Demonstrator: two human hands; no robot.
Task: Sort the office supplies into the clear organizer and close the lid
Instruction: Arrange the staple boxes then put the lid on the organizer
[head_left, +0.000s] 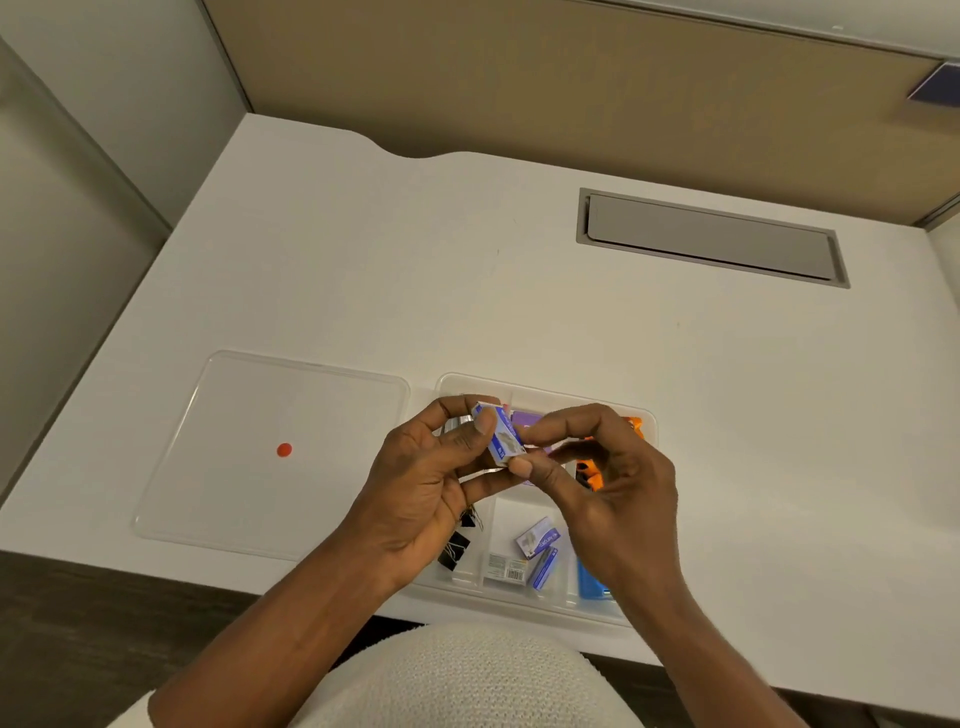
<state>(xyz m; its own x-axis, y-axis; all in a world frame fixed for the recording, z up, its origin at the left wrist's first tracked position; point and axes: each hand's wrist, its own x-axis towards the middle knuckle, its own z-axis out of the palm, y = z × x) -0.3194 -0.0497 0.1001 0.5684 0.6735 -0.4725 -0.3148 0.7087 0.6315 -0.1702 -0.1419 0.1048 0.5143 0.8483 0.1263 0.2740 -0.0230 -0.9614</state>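
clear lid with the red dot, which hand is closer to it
Left. The left hand sits just right of the clear lid, near its right edge. The right hand is farther right, over the organizer.

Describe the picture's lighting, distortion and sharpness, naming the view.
Head view: soft, even lighting; wide-angle lens bows the desk edges; clear lid shows faint edge glints; the staple box held in the left hand and right hand looks slightly blurred.
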